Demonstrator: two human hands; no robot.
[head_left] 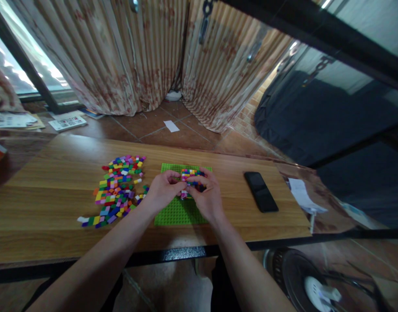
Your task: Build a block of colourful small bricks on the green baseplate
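A green studded baseplate (177, 215) lies on the wooden table. On its upper half stands a low block of many-coloured toy bricks (186, 173), partly covered by my fingers. My left hand (164, 188) comes in from the left, thumb and forefinger pinched at the near side of the brick block; whatever is between those fingertips is too small to make out. From the right, my right hand (207, 193) curls its fingers over the brick block, its thumb close to my left thumb. Left of the baseplate, loose toy bricks (116, 188) lie in a spread-out pile.
A black phone (261, 191) lies on the table (231, 208) to the right. White paper (305, 197) sits past the right end. Below the front edge at right stands a round fan-like object (299, 277). Patterned curtains (147, 56) hang behind the table.
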